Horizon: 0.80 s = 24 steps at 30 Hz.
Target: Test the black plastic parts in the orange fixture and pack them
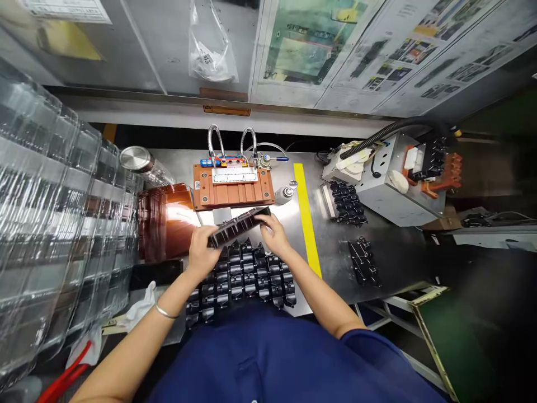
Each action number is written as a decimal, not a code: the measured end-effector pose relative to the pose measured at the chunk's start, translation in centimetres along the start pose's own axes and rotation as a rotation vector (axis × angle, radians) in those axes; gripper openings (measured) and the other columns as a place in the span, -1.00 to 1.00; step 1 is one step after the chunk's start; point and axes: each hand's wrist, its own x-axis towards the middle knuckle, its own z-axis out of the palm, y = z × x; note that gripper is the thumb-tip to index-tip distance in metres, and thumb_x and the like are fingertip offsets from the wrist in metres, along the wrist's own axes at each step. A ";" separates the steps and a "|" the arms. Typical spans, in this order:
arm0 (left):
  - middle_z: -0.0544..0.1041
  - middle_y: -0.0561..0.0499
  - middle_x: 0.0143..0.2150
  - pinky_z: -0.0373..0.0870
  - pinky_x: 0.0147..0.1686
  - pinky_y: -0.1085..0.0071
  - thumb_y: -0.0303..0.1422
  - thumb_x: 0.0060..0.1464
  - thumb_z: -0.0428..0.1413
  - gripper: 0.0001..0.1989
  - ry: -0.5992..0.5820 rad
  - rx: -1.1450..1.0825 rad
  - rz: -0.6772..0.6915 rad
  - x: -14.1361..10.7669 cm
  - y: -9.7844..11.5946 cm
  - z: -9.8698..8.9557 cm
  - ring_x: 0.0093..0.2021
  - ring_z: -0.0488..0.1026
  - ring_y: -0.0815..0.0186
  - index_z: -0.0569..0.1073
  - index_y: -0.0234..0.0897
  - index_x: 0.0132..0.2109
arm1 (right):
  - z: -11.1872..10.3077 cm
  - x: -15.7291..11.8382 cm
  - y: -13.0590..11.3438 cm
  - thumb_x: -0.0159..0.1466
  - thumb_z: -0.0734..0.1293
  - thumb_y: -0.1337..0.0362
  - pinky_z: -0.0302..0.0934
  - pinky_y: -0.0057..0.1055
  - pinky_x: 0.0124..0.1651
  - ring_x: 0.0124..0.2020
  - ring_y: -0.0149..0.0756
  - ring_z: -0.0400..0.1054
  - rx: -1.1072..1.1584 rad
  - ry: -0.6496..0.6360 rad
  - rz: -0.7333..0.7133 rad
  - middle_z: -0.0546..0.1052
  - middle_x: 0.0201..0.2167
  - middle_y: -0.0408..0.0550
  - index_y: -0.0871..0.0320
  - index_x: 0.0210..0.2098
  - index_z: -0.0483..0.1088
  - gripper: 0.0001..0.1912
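Two hands (238, 238) gripping black part (239, 226) by its ends, long axis slanting, right end farther forward.

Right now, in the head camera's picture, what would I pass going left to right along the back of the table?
Silver-lidded jar → orange-brown block → little bottle → yellow stripe → grey metal box.

I see an orange-brown fixture (232, 193) with a white plate (235, 176) dotted in black, a plain yellow stripe (307, 218) on the silvery bench (289, 268) (brightest colour in my view), glossy black parts (247, 268) and a navy shirt (260, 358).
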 end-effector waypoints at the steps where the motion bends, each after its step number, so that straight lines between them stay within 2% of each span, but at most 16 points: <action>1: 0.47 -0.05 -0.19 0.45 -0.09 0.19 -0.50 -0.05 0.16 -0.63 0.021 -0.006 0.171 -1.0 0.7 -1.0 -0.13 0.48 0.20 0.38 -0.21 -0.05 | -0.1 -1.2 -0.7 0.15 0.15 0.45 0.30 -0.26 0.04 -0.03 -0.24 0.36 -0.024 -0.002 -0.023 0.48 -0.11 0.00 0.10 -0.10 0.44 -0.61; 3: 0.47 -0.06 -0.17 0.44 -0.04 0.16 -0.59 -0.04 0.12 -0.58 0.068 -0.004 0.421 -1.9 2.1 -2.7 -0.06 0.46 0.19 0.37 -0.18 -0.01 | 0.3 -3.1 -2.5 0.14 0.15 0.47 0.31 -0.30 0.00 -0.09 -0.24 0.38 -0.064 -0.013 0.000 0.50 -0.15 -0.01 0.12 -0.10 0.43 -0.61; 6: 0.50 -0.08 -0.11 0.44 0.00 0.13 -0.60 -0.02 0.13 -0.53 0.112 0.047 0.583 -2.3 3.5 -4.4 0.01 0.44 0.19 0.33 -0.16 0.04 | 2.4 -5.9 -6.2 0.17 0.16 0.46 0.33 -0.39 -0.17 -0.26 -0.27 0.43 -0.148 -0.127 0.065 0.54 -0.27 -0.03 0.15 -0.10 0.38 -0.66; 9: 0.54 -0.08 -0.08 0.43 0.02 0.11 -0.57 0.03 0.07 -0.60 0.098 0.125 0.672 -2.8 4.1 -5.9 0.05 0.43 0.20 0.34 -0.16 0.03 | 4.4 -8.6 -10.5 0.18 0.23 0.42 0.30 -0.43 -0.24 -0.36 -0.28 0.43 -0.150 -0.391 -0.053 0.56 -0.36 -0.04 0.17 -0.18 0.39 -0.78; 12: 0.56 -0.06 -0.06 0.43 0.02 0.12 -0.57 0.05 0.03 -0.60 0.057 0.202 0.678 -3.4 5.0 -9.5 0.06 0.44 0.20 0.34 -0.13 0.02 | 4.6 -10.0 -13.7 0.23 0.27 0.30 0.33 -0.43 -0.23 -0.35 -0.31 0.47 0.199 -0.696 -0.149 0.58 -0.33 -0.06 0.16 -0.09 0.39 -0.75; 14: 0.55 -0.05 -0.03 0.43 0.03 0.12 -0.56 0.03 0.05 -0.55 0.032 0.262 0.623 -3.3 6.6 -13.7 0.07 0.44 0.19 0.31 -0.09 0.07 | 3.8 -9.7 -14.3 0.26 0.27 0.21 0.36 -0.40 -0.18 -0.29 -0.31 0.50 0.453 -0.791 -0.104 0.59 -0.24 -0.04 0.12 0.02 0.38 -0.65; 16: 0.51 -0.04 0.02 0.42 0.04 0.10 -0.48 0.02 0.11 -0.47 0.067 0.350 0.527 -2.5 8.8 -19.2 0.08 0.43 0.16 0.26 -0.04 0.15 | 3.2 -8.7 -13.6 0.26 0.28 0.15 0.39 -0.33 -0.15 -0.27 -0.30 0.51 0.543 -0.708 -0.001 0.59 -0.20 -0.03 0.10 0.06 0.37 -0.60; 18: 0.46 -0.06 0.08 0.34 0.09 0.02 -0.36 0.01 0.16 -0.40 0.212 0.509 0.372 -0.7 11.0 -24.9 0.10 0.41 0.09 0.23 -0.08 0.21 | 3.4 -7.6 -12.3 0.25 0.28 0.14 0.39 -0.26 -0.13 -0.30 -0.27 0.51 0.453 -0.529 0.089 0.59 -0.26 -0.04 0.11 0.02 0.40 -0.63; 20: 0.42 -0.08 0.11 0.27 0.06 -0.06 -0.15 0.02 0.14 -0.41 0.403 0.724 0.146 2.1 12.0 -30.0 0.12 0.37 -0.03 0.28 -0.20 0.19 | 4.5 -6.6 -11.0 0.24 0.28 0.18 0.39 -0.22 -0.13 -0.31 -0.24 0.49 0.269 -0.452 0.101 0.59 -0.32 -0.04 0.13 -0.05 0.45 -0.68; 22: 0.35 -0.13 0.14 0.15 0.01 -0.15 -0.03 0.02 0.07 -0.28 0.454 0.815 -0.008 5.7 11.0 -33.7 0.19 0.25 -0.20 0.20 -0.38 0.22 | 6.4 -5.7 -10.3 0.24 0.27 0.24 0.37 -0.19 -0.10 -0.26 -0.21 0.48 0.072 -0.499 0.027 0.59 -0.29 -0.03 0.15 -0.06 0.46 -0.70; 23: 0.33 -0.14 0.14 0.10 -0.01 -0.16 -0.06 0.09 -0.01 -0.32 0.424 0.839 -0.069 7.6 9.8 -35.0 0.22 0.19 -0.22 0.16 -0.41 0.24 | 7.6 -5.3 -10.1 0.24 0.27 0.27 0.35 -0.18 -0.05 -0.20 -0.19 0.47 -0.025 -0.535 -0.031 0.59 -0.24 0.00 0.15 -0.03 0.45 -0.68; 24: 0.35 -0.19 0.15 0.13 0.06 -0.19 -0.10 0.06 0.05 -0.35 0.406 0.831 -0.113 9.4 8.2 -36.0 0.22 0.21 -0.25 0.20 -0.38 0.21 | 9.0 -4.8 -10.1 0.24 0.27 0.29 0.33 -0.17 0.00 -0.12 -0.16 0.45 -0.122 -0.560 -0.092 0.57 -0.17 0.03 0.16 0.01 0.43 -0.65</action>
